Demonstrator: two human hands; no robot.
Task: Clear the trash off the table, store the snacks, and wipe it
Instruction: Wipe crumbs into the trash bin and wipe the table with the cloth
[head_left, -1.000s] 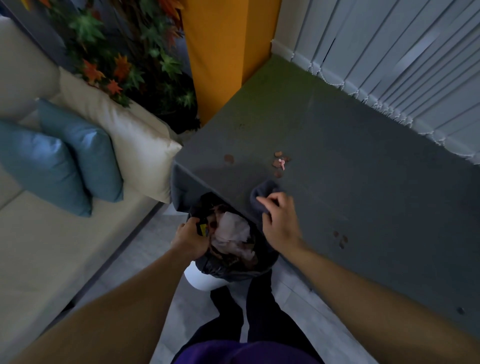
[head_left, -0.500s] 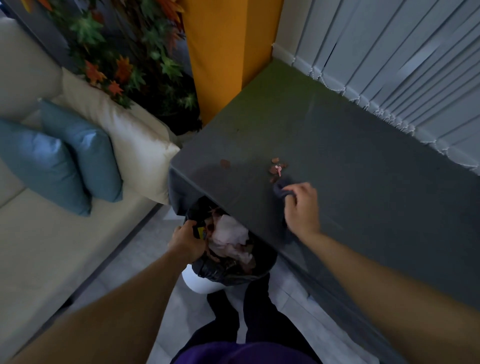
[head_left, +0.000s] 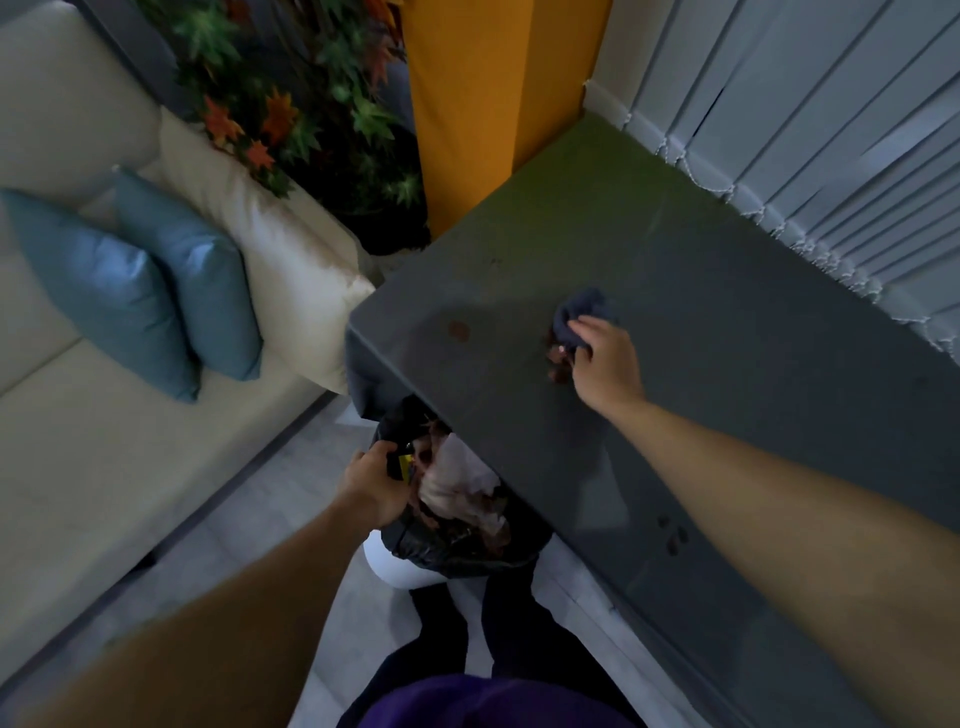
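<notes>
My right hand (head_left: 605, 358) grips a bunched dark cloth (head_left: 584, 314) on the grey table (head_left: 727, 364), pressed against a small heap of brown crumbs (head_left: 558, 359). My left hand (head_left: 371, 486) holds the black liner (head_left: 457, 551) at the rim of the white bin (head_left: 395, 569), which sits just under the table's edge with crumpled paper (head_left: 452, 475) inside. A lone brown spot (head_left: 458, 329) lies apart, toward the table's corner.

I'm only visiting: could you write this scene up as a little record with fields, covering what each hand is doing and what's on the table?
Right hand: holds a dark cloth on the table
Left hand: grips the rim of the bin, below the table's edge
In bin: crumpled paper and other trash
On table: crumbs beside the cloth, a brown spot, more bits near the front edge
Nearby: sofa with blue cushions
</notes>
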